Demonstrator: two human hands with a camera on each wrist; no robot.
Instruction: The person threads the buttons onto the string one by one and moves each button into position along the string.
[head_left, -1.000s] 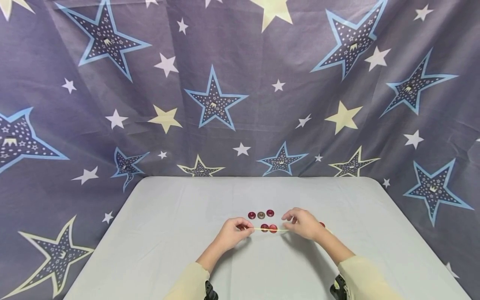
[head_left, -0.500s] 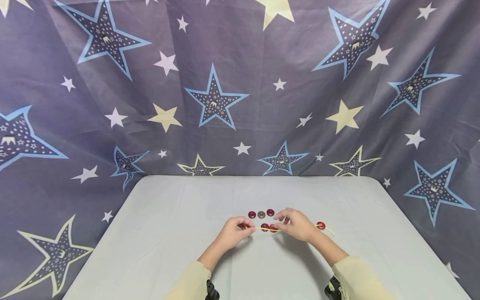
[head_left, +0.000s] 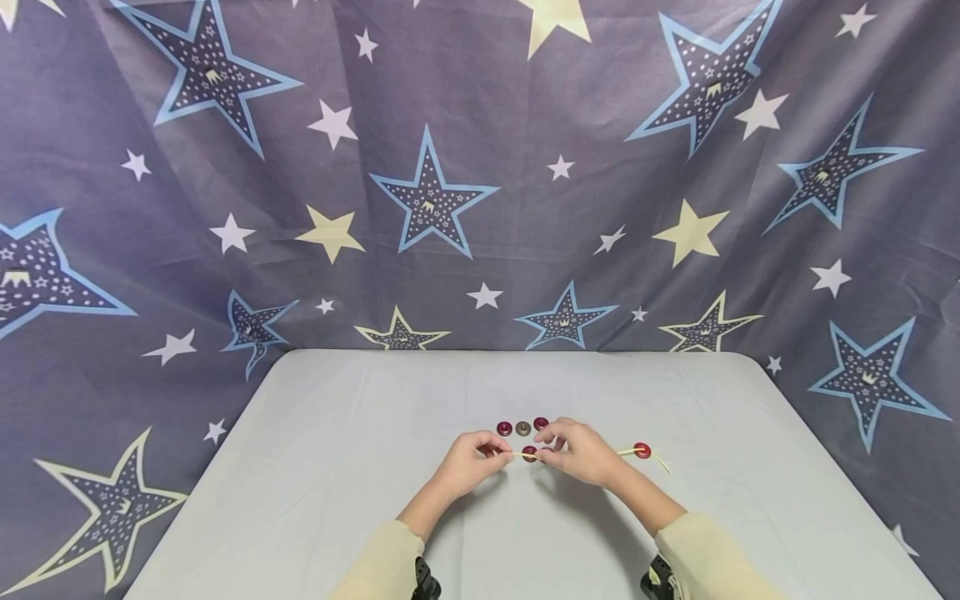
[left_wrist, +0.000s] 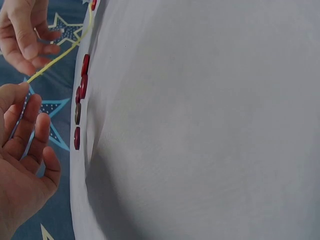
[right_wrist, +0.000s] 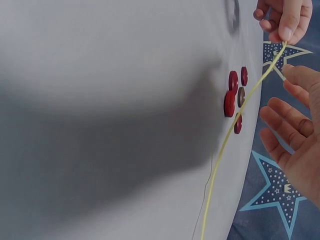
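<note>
My left hand pinches the end of a yellow cord between thumb and forefinger, its other fingers loosely bent. Close by on the right, my right hand has its thumb and fingers parted, fingertips right at the cord. The cord runs rightward past this hand to a red button-like disc, with a short tail beyond it. Under the hands lie a dark red disc and a brighter red disc, mostly hidden by my right hand in the head view.
Behind the hands, a row holds two dark red discs and a brown disc. They lie on a pale cloth-covered table. A star-patterned curtain stands along the back and both sides.
My right hand has moved left along the cord toward my left hand, uncovering the red disc on the right and covering the brighter red disc. My left hand stays nearly still.
</note>
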